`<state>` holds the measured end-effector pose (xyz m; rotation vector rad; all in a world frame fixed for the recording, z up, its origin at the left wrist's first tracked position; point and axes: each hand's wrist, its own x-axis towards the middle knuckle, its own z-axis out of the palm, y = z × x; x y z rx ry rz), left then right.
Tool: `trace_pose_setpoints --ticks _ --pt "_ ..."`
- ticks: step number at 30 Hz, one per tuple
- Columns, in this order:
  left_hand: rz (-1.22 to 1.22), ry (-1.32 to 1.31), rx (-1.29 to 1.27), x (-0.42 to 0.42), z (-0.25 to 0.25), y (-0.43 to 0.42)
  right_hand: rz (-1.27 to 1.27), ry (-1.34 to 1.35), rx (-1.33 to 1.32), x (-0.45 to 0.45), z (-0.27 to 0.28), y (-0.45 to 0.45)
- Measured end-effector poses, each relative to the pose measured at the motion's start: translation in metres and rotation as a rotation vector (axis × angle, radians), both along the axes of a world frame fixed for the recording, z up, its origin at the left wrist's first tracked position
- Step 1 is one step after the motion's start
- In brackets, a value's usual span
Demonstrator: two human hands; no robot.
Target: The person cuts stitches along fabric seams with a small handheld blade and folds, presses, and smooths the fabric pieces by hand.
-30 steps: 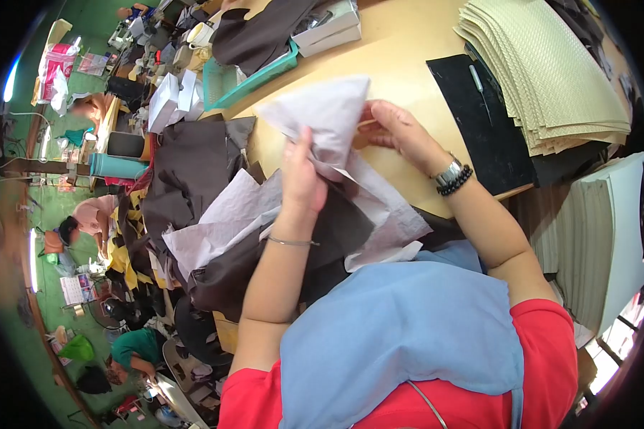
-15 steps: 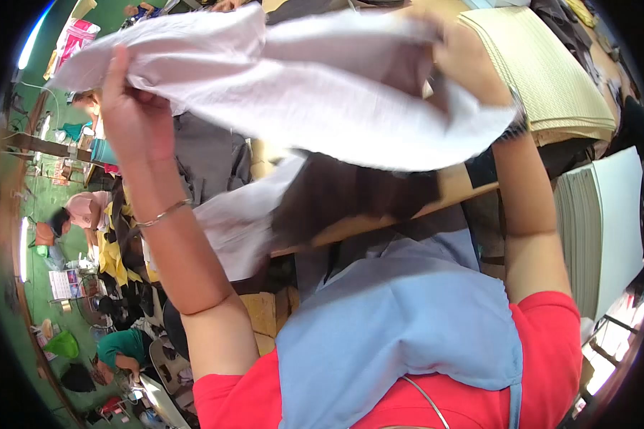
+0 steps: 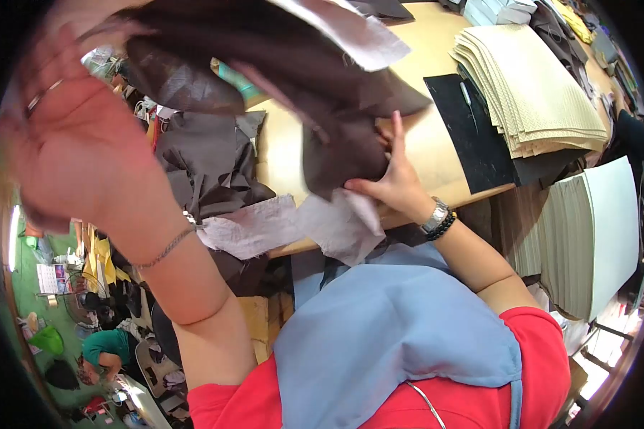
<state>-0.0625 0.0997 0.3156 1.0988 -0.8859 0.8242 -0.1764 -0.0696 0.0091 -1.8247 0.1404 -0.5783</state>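
Note:
A dark brown, leather-like sheet (image 3: 265, 43) with a pale underside sweeps across the top of the view, folded and partly blurred. My right hand (image 3: 404, 182) is at its lower right edge, thumb and index finger spread apart, the other fingers curled against the brown material. At the upper left, my left hand (image 3: 86, 150) is raised, palm showing and fingers stretched out. It looks close to the sheet's left end, but blur hides whether they touch. Below the sheet, whitish pieces (image 3: 254, 225) hang over the table's front edge.
Crumpled dark pieces (image 3: 207, 157) lie on the wooden table (image 3: 283, 154). To the right are a black sheet (image 3: 472, 136) with a slim pointed tool (image 3: 469, 104), a cream textured stack (image 3: 537, 86) and a tall stack of pale sheets (image 3: 587, 236). A person in green (image 3: 107, 347) bends at lower left.
The sheet has turned from its pale side to mostly brown. My left hand has moved left and opened out; my right hand has come down and left, uncovering the black sheet and the tool.

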Motion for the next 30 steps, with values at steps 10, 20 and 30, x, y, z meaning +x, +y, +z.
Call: trace_pose_setpoints --ticks 10,20,30 --pt "-0.251 -0.609 0.504 -0.064 -0.013 0.024 1.115 0.204 0.195 -0.037 0.014 0.061" --pt "0.362 -0.291 0.267 0.003 -0.036 0.064 0.665 0.617 0.378 -0.014 0.075 -0.013" --pt "0.792 0.725 0.773 0.207 -0.248 0.195 0.199 0.422 0.207 0.012 0.01 -0.154"
